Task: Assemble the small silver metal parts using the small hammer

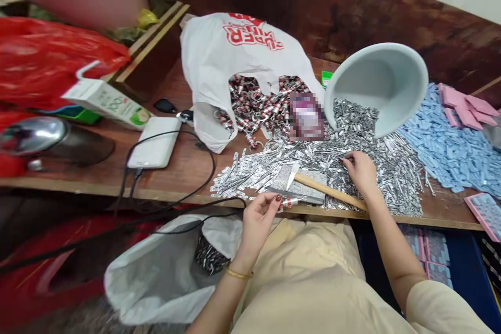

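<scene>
Thumb and fingers of my left hand (pixel 259 218) pinch a small red-and-silver metal piece (pixel 290 201) at the table's front edge. My right hand (pixel 360 173) is at the heap of small silver metal strips (pixel 270 167), its thumb and finger pressed together; whatever they grip is too small to name. Between the hands a hammer (pixel 329 189) with a wooden handle lies across a speckled slab (pixel 311 178). Similar red-and-silver pieces (pixel 256 107) spill from a white plastic bag (pixel 242 52).
A pale grey tub (pixel 407 83) lies tipped over the strips. Blue pieces (pixel 446 141) cover the right side. At left are a white power bank (pixel 154 143), black cables (pixel 209 182) and a drink carton (pixel 105 99). An open white sack (pixel 148 271) hangs below the edge.
</scene>
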`<action>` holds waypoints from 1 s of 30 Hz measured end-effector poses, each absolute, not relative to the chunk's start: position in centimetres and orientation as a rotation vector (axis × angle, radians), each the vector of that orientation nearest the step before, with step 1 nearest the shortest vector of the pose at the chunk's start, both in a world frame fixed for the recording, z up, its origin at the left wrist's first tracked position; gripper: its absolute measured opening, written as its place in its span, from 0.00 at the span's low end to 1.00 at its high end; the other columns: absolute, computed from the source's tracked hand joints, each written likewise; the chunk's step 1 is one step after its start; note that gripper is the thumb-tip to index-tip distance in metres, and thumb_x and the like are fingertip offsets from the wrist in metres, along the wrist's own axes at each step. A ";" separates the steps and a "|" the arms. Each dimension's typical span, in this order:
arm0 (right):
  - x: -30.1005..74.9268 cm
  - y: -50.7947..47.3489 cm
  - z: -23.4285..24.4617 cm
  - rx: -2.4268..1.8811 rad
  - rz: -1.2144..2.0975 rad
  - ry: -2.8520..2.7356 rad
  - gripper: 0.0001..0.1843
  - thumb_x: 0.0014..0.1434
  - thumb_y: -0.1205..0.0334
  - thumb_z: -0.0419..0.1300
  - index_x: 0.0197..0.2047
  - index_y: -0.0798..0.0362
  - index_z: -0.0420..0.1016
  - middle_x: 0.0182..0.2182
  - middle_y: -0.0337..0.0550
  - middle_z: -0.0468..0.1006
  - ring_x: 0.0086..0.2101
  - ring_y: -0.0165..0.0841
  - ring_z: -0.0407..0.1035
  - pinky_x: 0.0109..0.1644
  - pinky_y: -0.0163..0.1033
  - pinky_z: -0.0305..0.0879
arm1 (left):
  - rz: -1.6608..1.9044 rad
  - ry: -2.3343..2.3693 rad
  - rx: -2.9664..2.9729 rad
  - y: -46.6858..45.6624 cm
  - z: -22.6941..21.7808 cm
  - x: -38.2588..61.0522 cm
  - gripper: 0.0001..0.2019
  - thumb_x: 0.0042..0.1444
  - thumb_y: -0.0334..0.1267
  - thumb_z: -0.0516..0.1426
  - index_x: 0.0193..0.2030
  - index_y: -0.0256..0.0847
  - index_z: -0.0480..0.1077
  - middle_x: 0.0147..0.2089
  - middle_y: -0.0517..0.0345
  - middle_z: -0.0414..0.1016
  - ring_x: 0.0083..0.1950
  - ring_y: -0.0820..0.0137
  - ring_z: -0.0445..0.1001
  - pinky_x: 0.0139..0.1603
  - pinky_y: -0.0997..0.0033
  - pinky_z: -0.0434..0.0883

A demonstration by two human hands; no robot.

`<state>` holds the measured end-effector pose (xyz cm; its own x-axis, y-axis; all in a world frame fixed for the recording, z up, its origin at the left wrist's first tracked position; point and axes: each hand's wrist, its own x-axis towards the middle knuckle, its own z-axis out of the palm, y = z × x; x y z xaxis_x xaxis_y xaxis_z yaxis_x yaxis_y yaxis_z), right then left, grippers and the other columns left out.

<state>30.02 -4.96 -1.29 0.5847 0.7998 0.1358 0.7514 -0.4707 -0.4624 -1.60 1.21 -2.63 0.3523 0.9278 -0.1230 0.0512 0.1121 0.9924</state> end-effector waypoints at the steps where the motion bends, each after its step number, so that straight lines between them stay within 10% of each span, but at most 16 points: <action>1: 30.7 -4.7 -1.8 -2.396 0.127 -1.282 0.14 0.66 0.54 0.55 0.36 0.53 0.76 0.37 0.53 0.80 0.40 0.43 0.71 0.46 0.46 0.65 | 0.823 1.032 1.265 1.3 -2.7 -1.6 0.19 0.53 0.53 0.67 0.34 0.37 0.75 0.30 0.56 0.80 0.31 0.70 0.77 0.34 0.73 0.76; 10: 29.8 -6.6 -0.8 -2.054 0.087 -1.304 0.13 0.65 0.53 0.56 0.39 0.51 0.78 0.38 0.49 0.81 0.39 0.40 0.72 0.45 0.45 0.67 | 0.789 1.086 1.104 2.3 -3.8 -3.0 0.19 0.47 0.52 0.69 0.32 0.37 0.75 0.30 0.56 0.79 0.32 0.70 0.75 0.37 0.72 0.73; 21: 22.2 -5.9 0.1 -1.302 1.161 -0.774 0.17 0.56 0.44 0.69 0.36 0.48 0.76 0.33 0.40 0.80 0.28 0.30 0.72 0.37 0.41 0.76 | 0.709 1.110 1.128 4.7 -6.0 -3.9 0.25 0.40 0.57 0.70 0.33 0.36 0.76 0.33 0.51 0.83 0.34 0.67 0.79 0.39 0.69 0.75; 30: 18.0 -4.1 -2.3 -1.530 0.746 -1.524 0.09 0.67 0.58 0.56 0.39 0.48 0.77 0.38 0.45 0.83 0.40 0.38 0.77 0.48 0.46 0.71 | 0.542 0.990 1.232 5.7 -3.6 -4.6 0.17 0.45 0.49 0.68 0.31 0.36 0.74 0.29 0.56 0.79 0.31 0.71 0.74 0.36 0.73 0.70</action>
